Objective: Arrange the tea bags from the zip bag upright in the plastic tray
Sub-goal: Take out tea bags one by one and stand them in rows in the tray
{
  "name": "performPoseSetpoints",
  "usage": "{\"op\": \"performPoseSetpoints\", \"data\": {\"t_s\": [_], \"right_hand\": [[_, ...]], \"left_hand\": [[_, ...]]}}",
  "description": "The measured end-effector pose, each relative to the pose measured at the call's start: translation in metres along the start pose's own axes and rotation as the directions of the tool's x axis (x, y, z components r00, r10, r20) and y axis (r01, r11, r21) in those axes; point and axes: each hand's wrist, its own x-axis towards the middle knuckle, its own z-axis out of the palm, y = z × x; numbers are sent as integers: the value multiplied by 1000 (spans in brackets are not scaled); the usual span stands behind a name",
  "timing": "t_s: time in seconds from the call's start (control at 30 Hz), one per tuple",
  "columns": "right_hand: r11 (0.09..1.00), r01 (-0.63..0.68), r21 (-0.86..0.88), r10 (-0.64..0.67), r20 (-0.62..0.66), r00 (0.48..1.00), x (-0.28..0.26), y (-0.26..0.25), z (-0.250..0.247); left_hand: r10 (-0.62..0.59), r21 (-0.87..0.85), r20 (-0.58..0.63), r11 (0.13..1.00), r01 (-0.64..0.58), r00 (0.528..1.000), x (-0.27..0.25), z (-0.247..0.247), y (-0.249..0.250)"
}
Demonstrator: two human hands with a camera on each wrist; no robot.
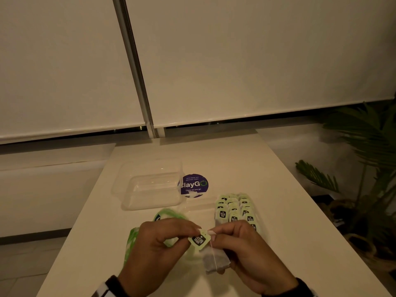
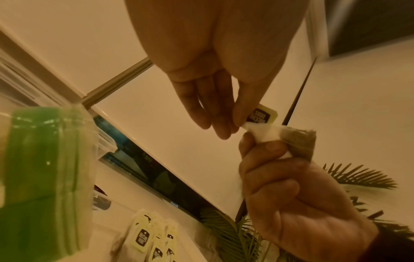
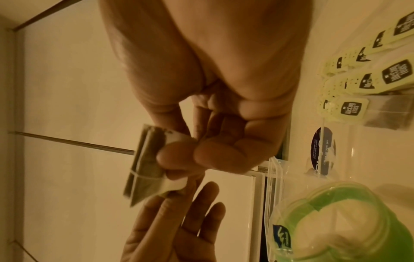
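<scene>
Both hands raised over the table (image 1: 278, 189) near its front edge, sharing one tea bag (image 1: 216, 261); left hand (image 1: 154, 249) pinching the green tag (image 1: 198, 240) between thumb and forefinger, other fingers loose; right hand (image 1: 246, 251) curled round the pouch, string running between. Green zip bag (image 1: 171, 214) crumpled behind the left hand; rows of bags (image 1: 236, 210) lying flat by the right; tray (image 1: 150, 185) beyond, beside a sticker (image 1: 194, 185).

From my remote seat, the plastic tray (image 1: 150, 185) lies open-topped; bare table (image 1: 246, 166) stretches right of it and behind it. Near the tray's front right corner, tea bag rows (image 1: 236, 210) crowd the way; the green zip bag (image 1: 169, 215) sprawls before it.
</scene>
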Motion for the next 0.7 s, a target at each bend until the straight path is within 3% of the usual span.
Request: {"op": "performPoseSetpoints", "data": {"t_s": [0.13,0.3,0.57,0.7], "right_hand": [[999,-51,12,52,-41,998,2,2,-1],[994,-78,81,88,-134,987,3,5,-2],[997,-65,52,72,-152,986,0,3,-1],[998,-32,56,40,-146,989,-1,0,1]], "left_hand": [[117,155,55,980,-124,992,1,-3,-3],[159,275,122,943,-188,980,-1,-6,-4],[219,332,142,908,-255,965,2,0,4],[194,268,63,942,-204,979,0,4,6]]}}
